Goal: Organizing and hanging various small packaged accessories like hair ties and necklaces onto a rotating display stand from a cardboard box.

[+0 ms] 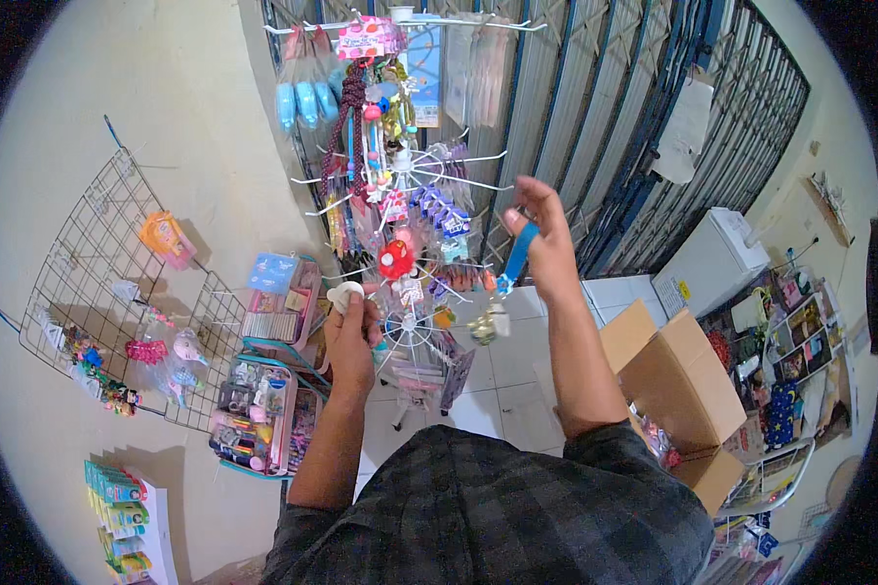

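My right hand (549, 241) is raised at the right of a white wire display rack (407, 322). A blue strap (521, 248) hangs from it, with a blurred dangling charm (490, 324) below. At the rack's lower left, my left hand (351, 333) pinches a small white rounded object (345, 296) between thumb and fingers. Between the hands hang a red fluffy ornament (396, 259) and blue-purple packets (440, 212). Higher on the rack are beaded cords (373, 146) and light-blue packaged items (307, 104).
A wire grid panel (80, 241) with hanging goods leans on the left wall, beside baskets of small goods (252, 417). An open cardboard box (691, 387) stands at the right, near a white box-shaped object (710, 256). Behind the rack is a folding metal gate (585, 131).
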The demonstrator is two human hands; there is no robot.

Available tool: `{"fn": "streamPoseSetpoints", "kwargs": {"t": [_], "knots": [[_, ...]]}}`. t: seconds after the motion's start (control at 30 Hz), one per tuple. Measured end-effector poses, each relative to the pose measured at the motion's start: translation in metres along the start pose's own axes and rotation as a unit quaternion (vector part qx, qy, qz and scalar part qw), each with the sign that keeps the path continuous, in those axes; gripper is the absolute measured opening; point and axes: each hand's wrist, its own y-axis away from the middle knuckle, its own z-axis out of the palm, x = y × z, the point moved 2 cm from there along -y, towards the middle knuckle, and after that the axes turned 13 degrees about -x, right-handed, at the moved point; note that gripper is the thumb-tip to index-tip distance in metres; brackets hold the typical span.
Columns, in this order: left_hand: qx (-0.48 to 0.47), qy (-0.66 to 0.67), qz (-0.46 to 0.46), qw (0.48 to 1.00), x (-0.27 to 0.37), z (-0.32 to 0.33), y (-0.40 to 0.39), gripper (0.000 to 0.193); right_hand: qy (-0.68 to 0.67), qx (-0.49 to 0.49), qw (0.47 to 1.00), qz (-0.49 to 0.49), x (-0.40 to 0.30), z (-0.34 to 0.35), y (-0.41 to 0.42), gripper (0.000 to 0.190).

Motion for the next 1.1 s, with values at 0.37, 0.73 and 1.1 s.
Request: {"fn": "streamPoseSetpoints", "kwargs": {"t": [0.37,0.73,1.1], "knots": [[-0.027,0.013,-0.001,1.000,0.000,0.010,-0.006,0.029,-0.098,-0.033,0.994,0.036,0.029,-0.008,-0.019,0.058],[-0.019,0.012,-0.001,1.000,-0.004,0.009,-0.014,0.030,-0.150,-0.083,0.985,0.034,0.006,0.031,0.007,0.049],[-0.027,0.009,-0.002,1.000,-0.001,0.007,-0.020,0.030,-0.193,-0.177,0.965,-0.007,-0.005,0.087,0.015,0.047]]}}
